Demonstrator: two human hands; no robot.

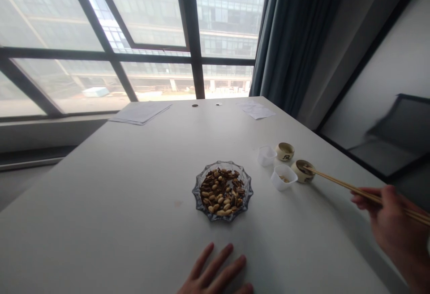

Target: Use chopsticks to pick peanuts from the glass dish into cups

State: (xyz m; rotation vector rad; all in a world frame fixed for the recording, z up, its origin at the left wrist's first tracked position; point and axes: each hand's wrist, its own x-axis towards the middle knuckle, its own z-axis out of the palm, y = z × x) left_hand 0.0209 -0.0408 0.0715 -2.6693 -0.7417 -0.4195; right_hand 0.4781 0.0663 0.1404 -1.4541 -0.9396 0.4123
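A scalloped glass dish [201, 180] of mixed nuts and dark seeds [221, 191] stands on the white table [134, 186]. Flat on the table just in front of the dish lies my left hand [217, 276], fingers spread and holding nothing. At the right edge my right hand [391, 222] is closed round a pair of wooden chopsticks [349, 189]. Their tips reach into a small ceramic cup [301, 174]. Beside that cup sit a clear plastic cup [284, 177] with a few pale nuts, a second clear plastic cup [266, 155] and another ceramic cup [285, 151].
Papers [141, 112] lie at the far left of the table and a white sheet [258, 111] at the far right. Large windows and a dark curtain [289, 39] stand behind the table. A dark chair [396, 137] is off to the right.
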